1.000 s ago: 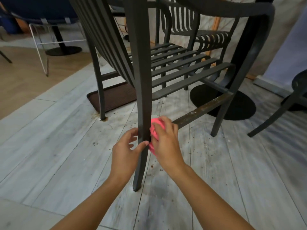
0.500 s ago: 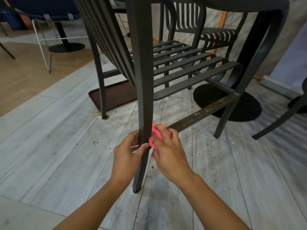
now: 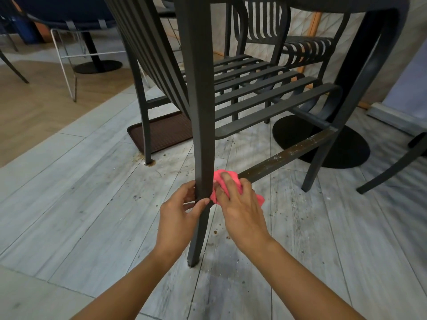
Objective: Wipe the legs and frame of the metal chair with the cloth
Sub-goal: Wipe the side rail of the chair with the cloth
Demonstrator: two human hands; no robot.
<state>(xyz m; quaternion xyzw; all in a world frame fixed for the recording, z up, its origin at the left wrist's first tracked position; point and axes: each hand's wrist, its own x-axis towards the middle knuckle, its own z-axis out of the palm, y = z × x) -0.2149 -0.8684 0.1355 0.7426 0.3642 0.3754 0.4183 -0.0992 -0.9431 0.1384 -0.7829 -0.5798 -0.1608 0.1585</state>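
Note:
A dark grey metal chair with a slatted seat stands on the pale plank floor. Its nearest back leg runs down the middle of the view to the floor. My left hand grips this leg from the left, thumb across its front. My right hand presses a bunched pink cloth against the leg's right side, where a dirty, rust-speckled lower crossbar joins it. Most of the cloth is hidden under my fingers.
A round black table base lies behind the crossbar, with a second slatted chair beyond. A brown mat lies under the chair at left. Crumbs and stains dot the floor. Another chair's leg enters at right.
Both hands have slid slightly up the leg, the cloth now at the crossbar joint. The camera has moved a little closer and lower.

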